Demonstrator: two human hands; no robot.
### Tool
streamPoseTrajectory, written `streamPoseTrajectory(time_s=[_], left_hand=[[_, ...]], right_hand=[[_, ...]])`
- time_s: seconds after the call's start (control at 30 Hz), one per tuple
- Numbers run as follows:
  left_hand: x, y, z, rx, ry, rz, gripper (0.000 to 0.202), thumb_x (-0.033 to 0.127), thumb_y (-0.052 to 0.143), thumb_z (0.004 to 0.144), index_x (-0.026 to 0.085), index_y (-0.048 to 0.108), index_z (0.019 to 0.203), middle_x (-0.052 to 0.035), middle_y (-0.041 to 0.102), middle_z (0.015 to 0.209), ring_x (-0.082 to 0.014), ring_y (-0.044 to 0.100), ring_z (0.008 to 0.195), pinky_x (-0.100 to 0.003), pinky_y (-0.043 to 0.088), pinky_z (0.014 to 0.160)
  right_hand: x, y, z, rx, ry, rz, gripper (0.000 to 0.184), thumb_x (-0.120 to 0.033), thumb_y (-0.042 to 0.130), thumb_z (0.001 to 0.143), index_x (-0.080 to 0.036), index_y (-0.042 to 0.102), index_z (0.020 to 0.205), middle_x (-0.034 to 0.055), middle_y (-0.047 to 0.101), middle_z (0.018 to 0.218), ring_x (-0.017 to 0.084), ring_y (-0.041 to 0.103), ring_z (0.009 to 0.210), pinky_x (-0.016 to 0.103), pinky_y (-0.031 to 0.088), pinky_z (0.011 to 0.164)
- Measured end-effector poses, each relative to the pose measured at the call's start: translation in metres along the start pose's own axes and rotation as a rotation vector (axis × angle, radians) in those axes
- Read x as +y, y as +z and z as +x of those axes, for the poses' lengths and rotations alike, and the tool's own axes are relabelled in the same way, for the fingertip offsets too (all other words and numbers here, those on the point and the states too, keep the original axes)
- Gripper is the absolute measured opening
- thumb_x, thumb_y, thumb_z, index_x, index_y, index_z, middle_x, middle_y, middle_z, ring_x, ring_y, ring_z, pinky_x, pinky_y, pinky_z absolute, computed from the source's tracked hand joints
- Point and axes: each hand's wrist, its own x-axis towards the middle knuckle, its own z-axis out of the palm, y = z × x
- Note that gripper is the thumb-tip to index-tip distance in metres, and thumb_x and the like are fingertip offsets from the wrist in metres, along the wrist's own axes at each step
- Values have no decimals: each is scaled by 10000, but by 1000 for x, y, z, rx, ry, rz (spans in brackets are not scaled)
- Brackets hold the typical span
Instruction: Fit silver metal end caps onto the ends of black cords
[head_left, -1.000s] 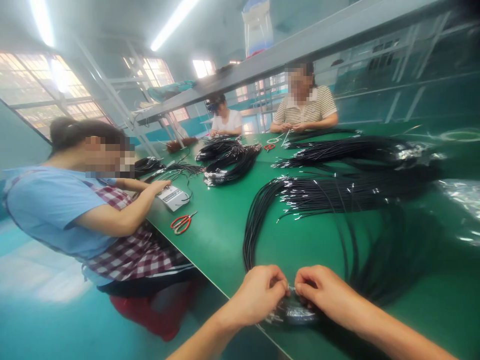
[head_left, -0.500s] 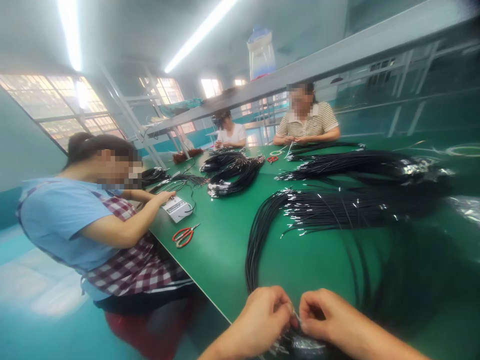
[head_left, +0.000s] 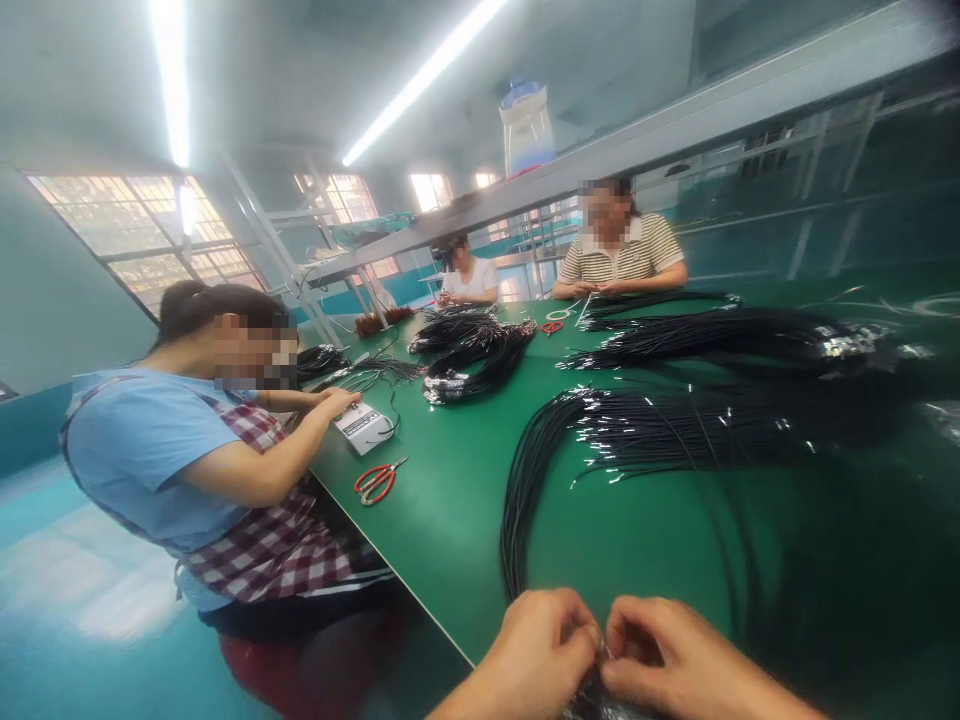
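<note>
My left hand (head_left: 541, 650) and my right hand (head_left: 667, 655) meet at the bottom edge of the view, over the near edge of the green table (head_left: 457, 500). Both are closed in a pinch, fingertips together, on something small that I cannot make out. A dark bundle in clear wrap lies under them, mostly cut off by the frame. A long bundle of black cables (head_left: 525, 470) curves from just beyond my hands to the right, its silver tips fanned out.
Red-handled scissors (head_left: 379, 480) lie near the left table edge. A person in a blue shirt (head_left: 150, 450) sits at left, hands on a small white box (head_left: 364, 425). Two more people sit at the far end. More black cable bundles (head_left: 472, 350) cover the table.
The view has tilted upward, so my hands have dropped toward the bottom edge and the wrapped bundle under them is nearly out of view. My hands stay pinched together.
</note>
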Motion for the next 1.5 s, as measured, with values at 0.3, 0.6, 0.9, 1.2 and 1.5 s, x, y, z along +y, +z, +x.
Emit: streamPoseTrajectory(time_s=[0.3,0.6,0.9,1.2,1.5], left_hand=[[3,0,-1,0,12,19,234,210,463,788,170,692,809,-35,712,760,-180,610,725,-260,433,644],[-3,2,1,4,45,3,227,188,457,752,166,680,788,-24,726,763,-175,623,736,-257,434,670],[5,-2,-5,-23,43,-62,222,198,442,784,167,661,784,-26,742,775,-153,627,691,-238,424,634],[4,-2,-3,-26,55,-11,214,215,447,819,166,653,791,-29,725,779,-168,630,729,-243,428,638],[4,-1,-4,-33,48,-86,216,225,452,810,160,656,786,-22,715,750,-138,584,636,-219,388,555]], right_hand=[[-3,4,0,48,-22,-105,65,-214,535,674,-200,532,737,-11,610,611,143,506,570,234,278,539],[1,6,-4,72,-76,-276,150,-186,410,767,-200,509,656,41,644,704,180,568,666,276,296,606],[8,-3,-1,-29,48,343,263,-483,408,703,-222,403,677,27,584,672,153,546,583,256,363,545],[10,-7,-3,-20,-7,389,278,-458,491,793,-183,531,784,12,602,696,125,485,595,238,321,539],[8,-7,-2,-80,67,457,163,-320,545,653,-161,575,649,24,614,609,126,501,544,229,344,527]])
